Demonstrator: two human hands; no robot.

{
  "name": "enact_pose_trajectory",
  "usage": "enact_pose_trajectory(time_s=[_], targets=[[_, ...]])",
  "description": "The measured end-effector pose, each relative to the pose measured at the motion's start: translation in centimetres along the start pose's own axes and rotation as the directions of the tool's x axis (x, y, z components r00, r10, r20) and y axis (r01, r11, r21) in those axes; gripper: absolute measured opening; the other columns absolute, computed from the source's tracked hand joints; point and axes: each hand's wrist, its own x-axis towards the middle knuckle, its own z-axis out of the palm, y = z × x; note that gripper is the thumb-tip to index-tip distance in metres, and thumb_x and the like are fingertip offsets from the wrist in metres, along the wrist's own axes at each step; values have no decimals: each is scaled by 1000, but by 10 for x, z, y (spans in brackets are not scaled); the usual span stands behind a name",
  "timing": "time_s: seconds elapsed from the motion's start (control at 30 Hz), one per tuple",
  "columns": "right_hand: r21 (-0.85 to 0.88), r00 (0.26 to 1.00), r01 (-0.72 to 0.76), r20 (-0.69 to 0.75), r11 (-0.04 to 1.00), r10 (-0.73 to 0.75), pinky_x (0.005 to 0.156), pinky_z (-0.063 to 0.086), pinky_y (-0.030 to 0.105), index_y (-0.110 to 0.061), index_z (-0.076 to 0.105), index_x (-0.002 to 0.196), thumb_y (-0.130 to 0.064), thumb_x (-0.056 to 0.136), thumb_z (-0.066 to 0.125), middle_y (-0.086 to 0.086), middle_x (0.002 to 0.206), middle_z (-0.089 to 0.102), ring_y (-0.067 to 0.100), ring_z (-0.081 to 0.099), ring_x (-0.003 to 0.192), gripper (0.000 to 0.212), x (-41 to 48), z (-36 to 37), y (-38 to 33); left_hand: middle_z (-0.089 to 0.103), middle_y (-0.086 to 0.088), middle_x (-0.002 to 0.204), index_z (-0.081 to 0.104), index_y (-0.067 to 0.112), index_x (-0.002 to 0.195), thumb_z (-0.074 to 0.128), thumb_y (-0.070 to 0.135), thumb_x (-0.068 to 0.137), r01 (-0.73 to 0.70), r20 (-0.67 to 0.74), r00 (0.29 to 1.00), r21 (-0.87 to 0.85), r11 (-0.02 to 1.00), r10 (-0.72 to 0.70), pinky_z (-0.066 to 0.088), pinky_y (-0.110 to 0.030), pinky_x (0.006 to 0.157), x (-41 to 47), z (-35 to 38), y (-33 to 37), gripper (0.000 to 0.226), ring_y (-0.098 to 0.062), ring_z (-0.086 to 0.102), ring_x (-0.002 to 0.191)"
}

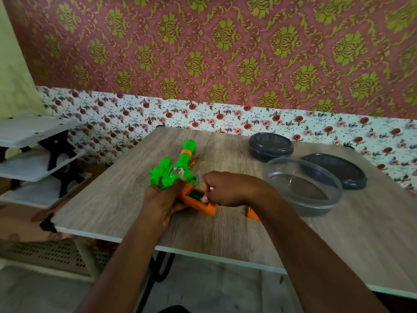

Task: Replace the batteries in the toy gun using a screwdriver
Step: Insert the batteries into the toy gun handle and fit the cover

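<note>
With left hand [161, 199] gripping the toy gun [178, 168], right hand [225, 188] pinches the battery [195, 195]; seat it squarely in the open compartment [204, 205], polarity matched

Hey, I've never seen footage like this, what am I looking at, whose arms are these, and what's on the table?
There is no machine here: a person works with bare hands, and the one picture comes from a wide-angle camera worn on their head, looking forward and down. That is why both arms reach in from the bottom. The left hand grips a toy gun, green with an orange handle. A hatch in the handle is open, and the right hand has curled fingertips at it; whether they hold a battery I cannot tell. On the wooden table lie a yellowish tool just behind the gun, likely the screwdriver, a small orange piece partly hidden by the right forearm, an open clear tub, a dark lidded tub and a loose dark lid.
</note>
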Motion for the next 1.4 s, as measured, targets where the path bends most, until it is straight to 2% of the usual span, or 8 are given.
enact_pose_trajectory(time_s=[0.3,0.43,0.6,0.8,1.0,1.13,1.2,1.4], targets=[[88,977,4,-215,996,15,82,51,43,-21,56,90,-28,89,76,5,107,63,23,61,96,21,16,19,5,81,-6,96,65,21,123,61,4,99,-10,-30,1000,-45,999,9,65,-43,62,1,0,1,29,-23,79,81],[157,960,-10,-274,987,53,83,54,47,-20,56,99,-39,89,74,5,105,64,23,62,93,28,15,25,14,76,-18,117,56,13,141,64,6,98,3,-59,998,-68,998,-7,63,-55,71,4,2,-1,45,-37,74,105],[253,944,11,-321,967,73,82,52,45,-18,52,110,-40,96,65,5,101,65,21,62,91,29,10,34,24,79,-13,105,63,11,131,68,8,96,7,-87,996,-15,1000,-9,65,-41,60,4,4,-2,35,-23,79,86],[472,914,-188,-236,862,329,58,38,31,-17,52,101,-55,75,82,-2,85,51,14,50,74,56,24,36,32,81,-10,98,66,12,118,69,7,96,46,-95,994,-38,998,-50,63,-37,56,4,4,2,23,-21,79,84],[672,913,-249,-76,697,400,47,32,27,-13,53,106,-56,65,89,7,80,52,13,42,55,69,24,33,33,80,-13,102,63,12,122,67,7,97,69,-85,994,-71,995,-75,63,-38,56,2,4,4,26,-23,79,90],[804,902,-259,3,535,432,54,39,30,-10,50,118,-39,68,90,10,95,58,18,52,73,70,26,36,29,77,-18,110,54,7,140,67,7,97,75,-92,992,-80,994,-82,62,-37,54,4,4,4,45,-24,79,87],[815,894,-249,-15,523,448,60,42,31,-9,49,125,-32,73,88,12,106,58,20,55,84,69,27,38,23,77,-18,110,52,6,143,67,7,97,78,-87,993,-77,994,-85,61,-36,52,4,3,6,48,-22,79,83],[785,886,-226,-81,577,457,56,38,29,-8,50,118,-36,70,90,10,95,55,17,51,73,68,32,35,20,79,-14,102,51,7,145,66,9,98,87,-88,992,-81,993,-94,61,-34,50,4,3,6,49,-20,79,78]])
